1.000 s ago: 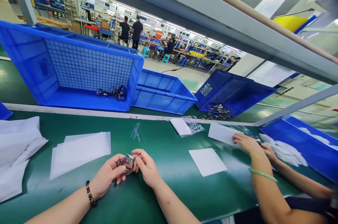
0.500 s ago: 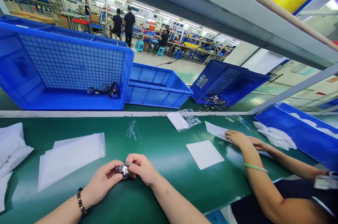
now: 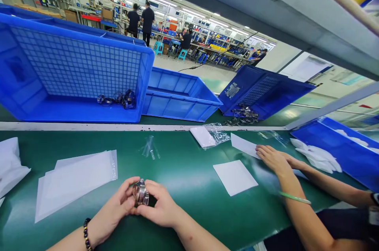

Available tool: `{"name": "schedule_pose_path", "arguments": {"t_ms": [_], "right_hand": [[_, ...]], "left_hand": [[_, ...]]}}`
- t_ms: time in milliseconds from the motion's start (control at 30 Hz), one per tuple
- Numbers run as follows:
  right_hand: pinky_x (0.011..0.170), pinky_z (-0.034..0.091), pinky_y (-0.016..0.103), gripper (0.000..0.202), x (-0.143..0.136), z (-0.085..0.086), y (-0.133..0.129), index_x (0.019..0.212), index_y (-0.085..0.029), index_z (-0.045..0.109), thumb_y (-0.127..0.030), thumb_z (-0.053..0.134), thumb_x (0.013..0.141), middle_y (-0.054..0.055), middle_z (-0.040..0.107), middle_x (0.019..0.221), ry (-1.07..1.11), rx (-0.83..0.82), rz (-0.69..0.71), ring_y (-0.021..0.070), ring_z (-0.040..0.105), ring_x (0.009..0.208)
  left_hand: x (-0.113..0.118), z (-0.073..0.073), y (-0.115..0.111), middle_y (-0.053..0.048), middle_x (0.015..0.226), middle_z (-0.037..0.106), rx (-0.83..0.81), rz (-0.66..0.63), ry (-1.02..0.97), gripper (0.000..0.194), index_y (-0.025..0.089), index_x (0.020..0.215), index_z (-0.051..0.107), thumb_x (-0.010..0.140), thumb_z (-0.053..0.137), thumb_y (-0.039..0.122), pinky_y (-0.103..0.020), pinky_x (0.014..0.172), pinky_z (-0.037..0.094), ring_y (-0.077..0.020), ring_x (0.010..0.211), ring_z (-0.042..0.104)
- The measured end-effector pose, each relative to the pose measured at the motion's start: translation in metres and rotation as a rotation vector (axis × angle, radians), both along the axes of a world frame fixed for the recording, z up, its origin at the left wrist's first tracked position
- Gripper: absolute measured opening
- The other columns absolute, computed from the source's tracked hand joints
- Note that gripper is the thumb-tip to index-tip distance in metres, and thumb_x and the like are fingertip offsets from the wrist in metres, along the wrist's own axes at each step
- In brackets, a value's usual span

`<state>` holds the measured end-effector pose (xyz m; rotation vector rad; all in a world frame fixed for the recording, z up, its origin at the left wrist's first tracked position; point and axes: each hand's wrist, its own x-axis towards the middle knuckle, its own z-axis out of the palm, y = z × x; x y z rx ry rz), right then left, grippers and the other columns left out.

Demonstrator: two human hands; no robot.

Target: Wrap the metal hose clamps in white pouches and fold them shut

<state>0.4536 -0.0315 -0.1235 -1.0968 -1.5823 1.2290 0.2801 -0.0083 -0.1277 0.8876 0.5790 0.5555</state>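
Near the front of the green table, my left hand (image 3: 115,205) and my right hand (image 3: 161,203) are both closed around a shiny metal hose clamp (image 3: 140,193). It looks like a stack of more than one ring, but I cannot tell for sure. The ring stands tilted up between my fingers and thumbs. To the left of my left hand lie overlapping white sheets in clear sleeves (image 3: 75,186). Small clear plastic pieces (image 3: 150,147) rest just beyond my hands. A single white sheet (image 3: 235,177) lies to the right.
Along the back stand a large tipped blue crate (image 3: 74,109) holding several clamps (image 3: 118,100), a blue bin (image 3: 183,105), and another crate (image 3: 266,93) with metal clamps (image 3: 245,113). At right a co-worker's hands (image 3: 274,158) touch a white sheet (image 3: 244,145). White gloves (image 3: 316,155) lie beyond.
My hands have turned the hose clamp from nearly flat to more upright, and my right thumb now shows beneath it. The view has shifted slightly. The co-worker's hands stay at the sheet.
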Motion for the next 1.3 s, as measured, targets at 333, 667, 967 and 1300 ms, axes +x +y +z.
{"name": "schedule_pose_path", "arguments": {"t_ms": [333, 667, 967, 1300], "right_hand": [[0.058, 0.038, 0.023, 0.021, -0.004, -0.010, 0.001, 0.066, -0.017, 0.053, -0.033, 0.066, 0.071, 0.000, 0.051, 0.067, -0.064, 0.177, 0.047, 0.0108, 0.045, 0.061], [0.049, 0.034, 0.020, 0.034, 0.020, -0.018, 0.018, 0.065, -0.014, 0.054, -0.045, 0.063, 0.074, -0.001, 0.053, 0.059, 0.308, -0.231, -0.033, 0.0060, 0.044, 0.046], [0.051, 0.035, 0.020, 0.023, 0.035, -0.014, 0.029, 0.089, -0.015, 0.065, -0.034, 0.058, 0.078, -0.002, 0.055, 0.064, -0.138, -0.213, -0.035, 0.0073, 0.045, 0.053], [0.060, 0.039, 0.022, 0.017, 0.034, -0.003, 0.013, 0.076, -0.020, 0.065, -0.037, 0.064, 0.075, 0.001, 0.058, 0.078, -0.779, 0.301, -0.118, 0.0112, 0.054, 0.068]], "left_hand": [[-0.004, -0.004, 0.005, -0.004, 0.103, 0.057, 0.145, 0.050, 0.118, 0.053, 0.026, 0.116, 0.048, 0.070, 0.072, 0.035, -0.034, 0.085, 0.043, -0.0205, 0.094, 0.056], [-0.006, -0.004, 0.013, -0.004, 0.102, 0.053, 0.161, 0.138, 0.139, 0.052, 0.026, 0.116, 0.043, 0.072, 0.069, 0.037, -0.030, 0.079, 0.043, -0.0168, 0.089, 0.054], [-0.006, 0.001, 0.018, -0.007, 0.118, 0.047, 0.119, 0.075, 0.155, 0.055, 0.029, 0.121, 0.038, 0.075, 0.066, 0.037, -0.030, 0.074, 0.044, -0.0163, 0.085, 0.057], [-0.007, -0.003, 0.020, -0.010, 0.131, 0.042, 0.153, 0.085, 0.175, 0.056, 0.029, 0.126, 0.037, 0.077, 0.064, 0.031, -0.037, 0.093, 0.042, -0.0218, 0.103, 0.055]]}}
